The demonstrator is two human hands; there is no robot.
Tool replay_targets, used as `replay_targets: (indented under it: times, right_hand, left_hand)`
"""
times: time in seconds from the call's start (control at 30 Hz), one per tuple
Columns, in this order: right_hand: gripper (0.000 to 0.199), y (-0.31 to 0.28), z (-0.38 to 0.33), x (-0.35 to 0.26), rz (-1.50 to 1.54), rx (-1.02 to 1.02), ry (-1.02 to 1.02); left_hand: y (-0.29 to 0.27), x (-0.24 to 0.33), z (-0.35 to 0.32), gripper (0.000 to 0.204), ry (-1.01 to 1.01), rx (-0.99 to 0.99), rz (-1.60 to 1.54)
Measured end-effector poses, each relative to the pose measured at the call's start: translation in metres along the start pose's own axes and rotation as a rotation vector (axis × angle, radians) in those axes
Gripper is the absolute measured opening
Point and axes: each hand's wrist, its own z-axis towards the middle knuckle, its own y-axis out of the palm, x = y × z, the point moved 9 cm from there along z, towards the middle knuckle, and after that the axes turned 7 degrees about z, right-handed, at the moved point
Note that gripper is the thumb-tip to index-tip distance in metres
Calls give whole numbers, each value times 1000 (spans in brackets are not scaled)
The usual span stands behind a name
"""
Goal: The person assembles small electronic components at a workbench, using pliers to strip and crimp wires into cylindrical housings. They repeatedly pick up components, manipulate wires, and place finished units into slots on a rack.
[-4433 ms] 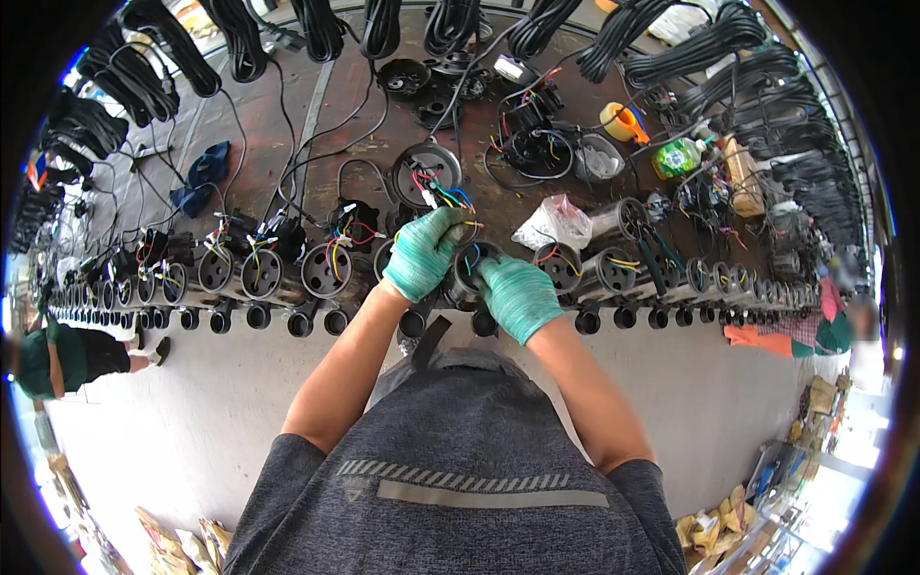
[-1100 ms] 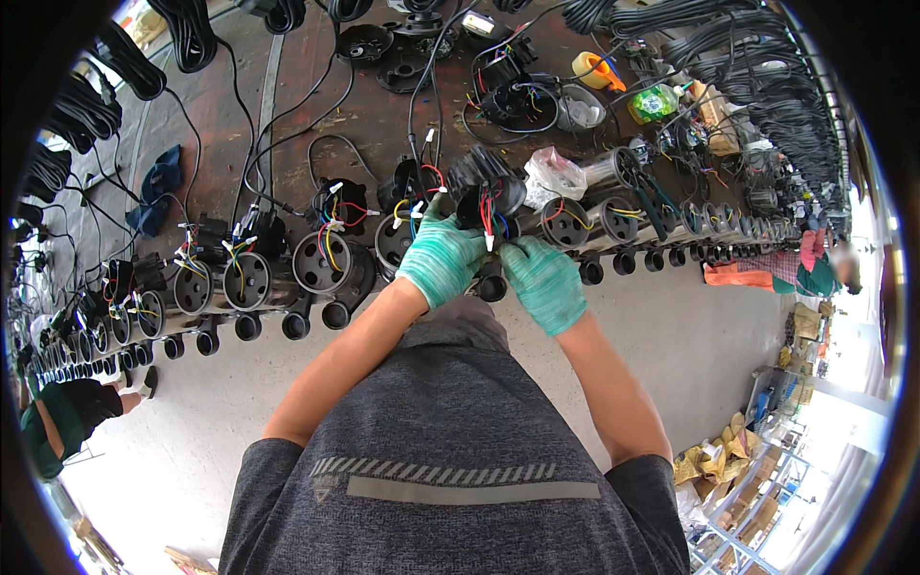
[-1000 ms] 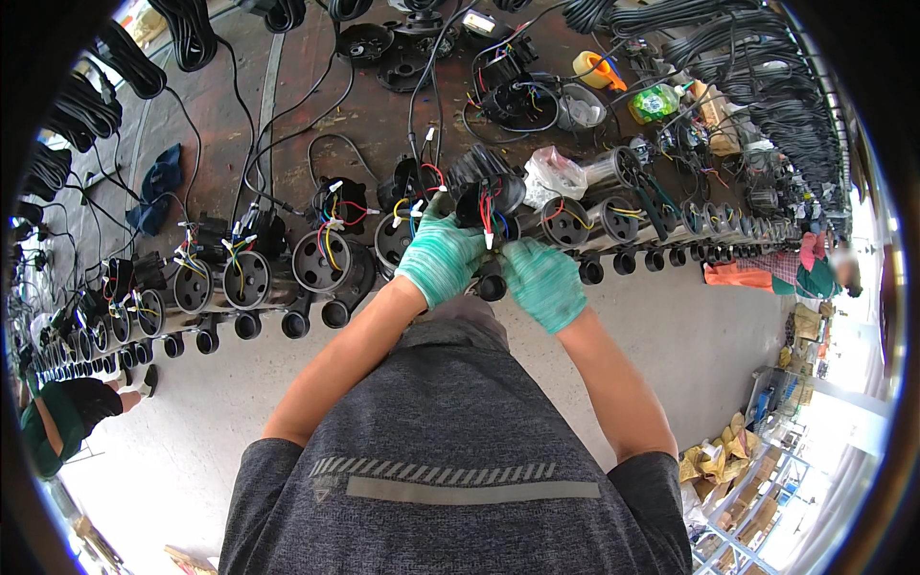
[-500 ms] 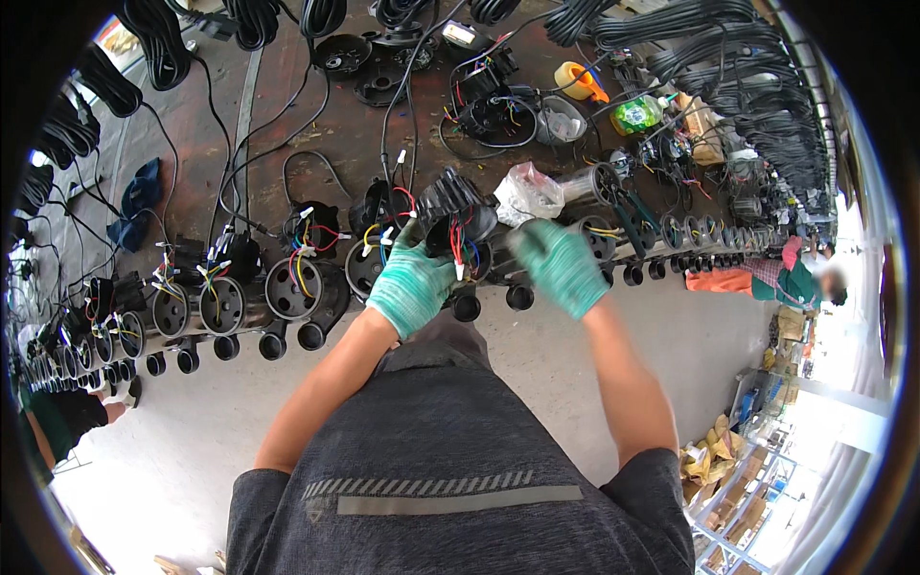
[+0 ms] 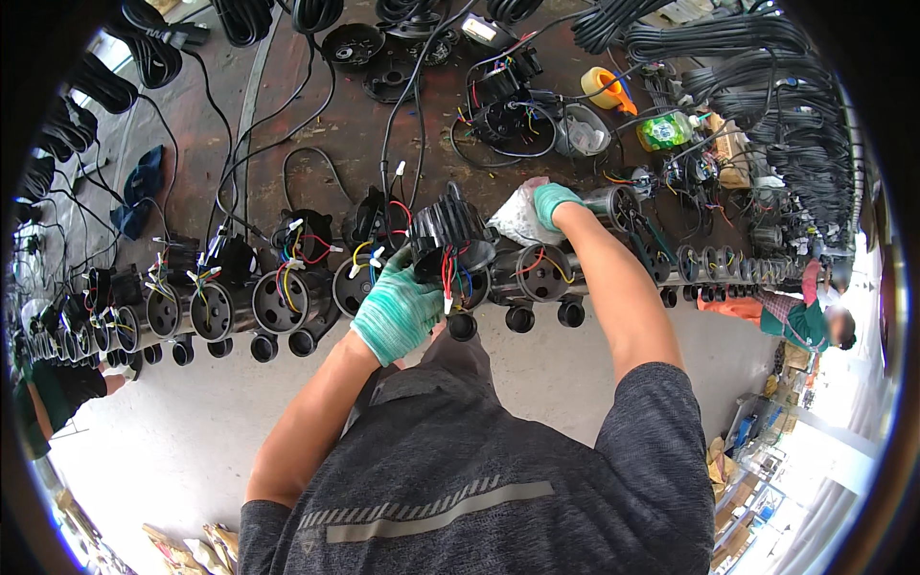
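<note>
My left hand (image 5: 398, 311), in a green-and-white knit glove, grips the lower left side of a black ribbed motor housing (image 5: 446, 220), its fingertips partly hidden. The housing tilts over the bench edge. Red and blue wires (image 5: 448, 273) with a white connector hang from its open underside. My right hand (image 5: 556, 203), gloved alike, reaches to a crumpled white plastic bag (image 5: 517, 216). Its fingers are down at the bag's mouth and out of sight. Below that forearm lies a black cylinder (image 5: 543, 273) with a holed round end and red and yellow wires.
Similar cylinders (image 5: 280, 305) line the bench's near edge. Bundled black cables (image 5: 719, 38) hang along the far side. On the brown bench top (image 5: 316, 105) are an orange tape dispenser (image 5: 609, 88), a green bottle (image 5: 666, 131) and a blue cloth (image 5: 142, 192). A co-worker (image 5: 805, 311) stands far right.
My right hand has moved from beside the cylinders, away from me, to the plastic bag. My left hand stays at the ribbed housing. The view has shifted slightly.
</note>
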Motion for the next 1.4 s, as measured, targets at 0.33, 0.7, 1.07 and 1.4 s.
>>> replay_targets:
  times: [0.33, 0.7, 1.07, 1.4]
  right_hand:
    - [42, -134, -164, -19, 556, 339, 110]
    - [18, -95, -362, -169, 1833, 678, -291]
    - [21, -61, -354, -219, 1818, 783, -122]
    - [13, -106, -363, -225, 1037, 935, -224]
  left_hand:
    - [-9, 1, -1, 18, 67, 416, 27]
    - [0, -3, 1, 32, 33, 267, -33]
    - [4, -6, 2, 36, 17, 300, -36]
    - [4, -2, 3, 17, 70, 308, -65]
